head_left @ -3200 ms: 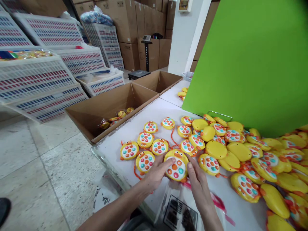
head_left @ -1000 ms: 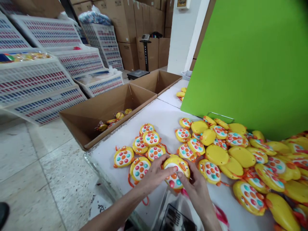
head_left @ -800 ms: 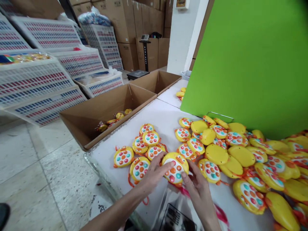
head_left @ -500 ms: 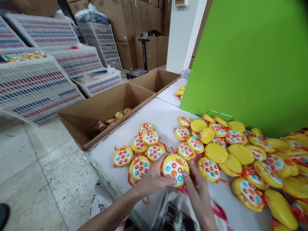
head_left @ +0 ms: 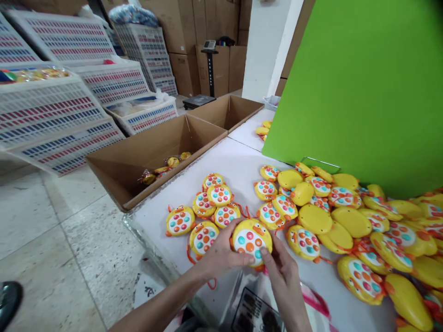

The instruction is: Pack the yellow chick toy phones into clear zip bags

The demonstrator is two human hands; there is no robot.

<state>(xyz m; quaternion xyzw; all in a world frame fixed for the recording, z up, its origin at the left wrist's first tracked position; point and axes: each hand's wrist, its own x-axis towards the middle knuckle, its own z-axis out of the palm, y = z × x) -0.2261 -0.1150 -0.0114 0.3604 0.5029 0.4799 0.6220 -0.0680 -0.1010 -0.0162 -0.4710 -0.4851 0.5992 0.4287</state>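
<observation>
- Here, a round yellow toy (head_left: pixel 251 239) is being held between both hands at the near edge of the white table (head_left: pixel 228 161).
- The left hand (head_left: pixel 221 253) is being kept curled, its thumb laid across the toy's lower face and its fingers wrapped round the left rim.
- The right hand (head_left: pixel 282 269) is being kept half closed, fingertips pressed on the toy's lower right rim.
- The toy is being flanked closely by a small cluster of toys (head_left: pixel 207 210) on the left and a big heap of toys (head_left: pixel 349 221) on the right.
- A clear bag (head_left: pixel 254 304) is being overlapped by the right wrist.
- Open room is being left on the bare tabletop behind the cluster, bounded by a cardboard box (head_left: pixel 152 152) and a green board (head_left: pixel 363 83).
</observation>
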